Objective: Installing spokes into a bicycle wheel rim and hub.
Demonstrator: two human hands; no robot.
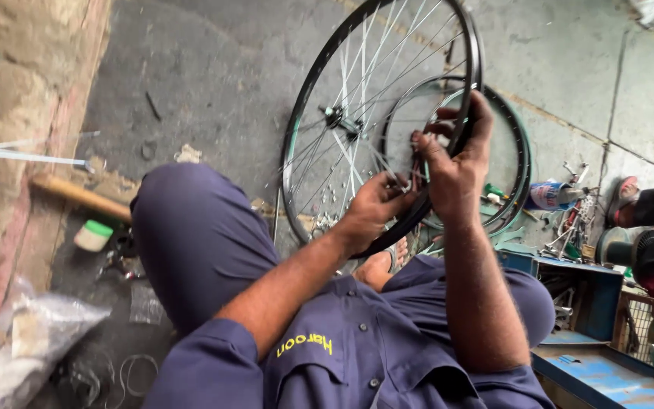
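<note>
A black bicycle wheel rim [313,82] with thin silver spokes and a hub [339,119] stands upright in front of me. My right hand [456,155] is wrapped around the rim's right side, thumb and fingers curled over it. Just left of it, my left hand [376,203] pinches a spoke near the inner edge of the rim. A second black rim [522,155] lies on the concrete behind the first. My knees in blue trousers frame the wheel from below.
A wooden handle [77,195], a green-capped white pot [93,235] and loose spokes [24,155] lie at left. A plastic bag [24,341] sits at lower left. A blue toolbox [592,303], scattered tools and a can [550,195] are at right.
</note>
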